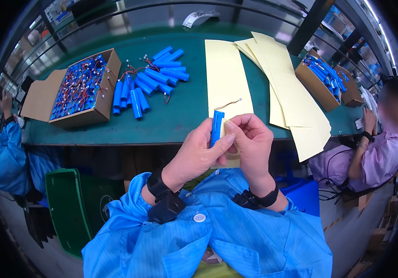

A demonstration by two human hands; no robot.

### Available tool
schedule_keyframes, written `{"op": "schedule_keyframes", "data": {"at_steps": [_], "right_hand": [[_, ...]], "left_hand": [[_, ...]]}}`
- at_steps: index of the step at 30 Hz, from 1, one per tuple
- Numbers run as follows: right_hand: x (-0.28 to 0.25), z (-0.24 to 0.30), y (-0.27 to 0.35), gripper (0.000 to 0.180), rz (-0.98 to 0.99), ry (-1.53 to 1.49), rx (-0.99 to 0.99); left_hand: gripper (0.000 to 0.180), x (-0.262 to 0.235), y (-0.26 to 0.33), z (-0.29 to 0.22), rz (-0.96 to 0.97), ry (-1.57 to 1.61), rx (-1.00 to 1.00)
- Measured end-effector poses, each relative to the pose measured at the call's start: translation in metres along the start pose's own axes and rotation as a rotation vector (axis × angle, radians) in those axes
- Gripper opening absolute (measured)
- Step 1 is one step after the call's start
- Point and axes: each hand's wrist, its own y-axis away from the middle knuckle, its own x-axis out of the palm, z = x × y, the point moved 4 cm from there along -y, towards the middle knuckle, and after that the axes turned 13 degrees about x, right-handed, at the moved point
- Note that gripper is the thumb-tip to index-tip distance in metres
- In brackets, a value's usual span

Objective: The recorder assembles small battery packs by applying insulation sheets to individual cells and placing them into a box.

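In front of my chest, my left hand [192, 150] is closed on a blue cylindrical battery pack [217, 126], held upright between thumb and fingers. A thin wire lead with a small white connector [240, 99] rises from its top. Close beside the pack is my right hand [253, 141], with thumb and fingers pinched together at its right side. A pale edge shows by that thumb, but I cannot make out what the pinch holds. Behind both hands lies a long pale-yellow sheet [227, 74], extending over the table's near edge.
On the green table [176, 125], loose battery packs [148, 81] lie beside a full cardboard box [108, 90]. More yellow sheets [278, 78] overlap at right, near another box [317, 88] of packs. A green bin [64, 204] stands below left. Co-workers sit at both sides.
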Motion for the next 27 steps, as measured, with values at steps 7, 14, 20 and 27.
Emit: {"op": "schedule_keyframes", "data": {"at_steps": [7, 14, 20, 27], "right_hand": [[0.005, 0.016, 0.006, 0.012, -0.199, 0.666, -0.559], [-0.004, 0.018, 0.003, 0.037, 0.541, 0.045, 0.231], [-0.005, 0.013, 0.012, 0.027, 0.729, -0.397, 0.199], [0.002, 0.031, 0.026, 0.035, 0.876, -0.307, 0.189]], "left_hand": [[0.023, -0.010, 0.001, 0.001, -0.032, -0.223, -0.006], [0.028, 0.013, 0.006, -0.017, 0.141, 0.070, -0.025], [0.034, 0.032, 0.005, -0.009, 0.581, 0.583, -0.169], [0.034, 0.043, 0.001, 0.000, 0.553, 0.831, -0.211]]}}
